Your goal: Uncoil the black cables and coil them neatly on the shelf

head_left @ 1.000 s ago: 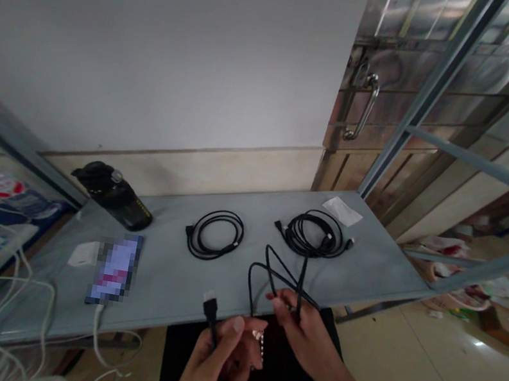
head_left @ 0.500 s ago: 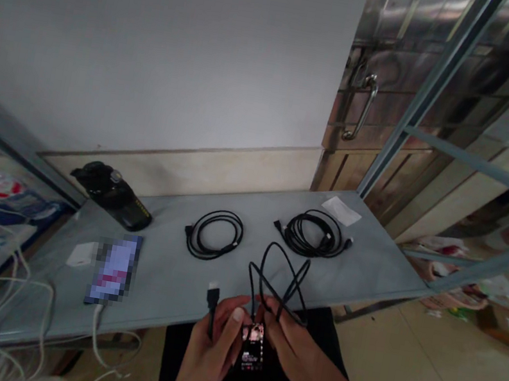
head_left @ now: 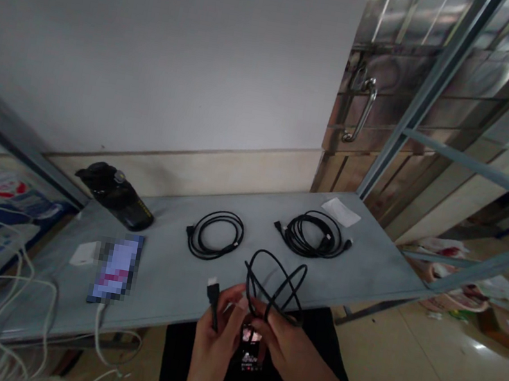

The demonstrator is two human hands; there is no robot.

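Observation:
A black cable [head_left: 302,281] hangs in loose loops above the table's front edge, held between my two hands. My left hand [head_left: 223,325] is closed on it near one end, and the plug [head_left: 213,289] sticks up past the fingers. My right hand [head_left: 280,341] grips the looped part, its fingertips close to the left hand's. Below the hands, a lit phone screen [head_left: 250,359] shows on my dark lap. One coiled black cable [head_left: 196,247] lies on the table ahead, and a thicker coiled bundle [head_left: 295,244] lies to its right.
On the grey table [head_left: 159,292] a dark bottle [head_left: 123,201] lies tilted at the left, near a blurred phone [head_left: 116,271] with a white cord [head_left: 96,336]. A white paper [head_left: 341,212] lies at the back right. Metal frame posts [head_left: 415,120] rise at both ends.
The held cable's loops have shifted a little left and lower, and my right hand has moved slightly closer to my left. The coils on the table have not moved.

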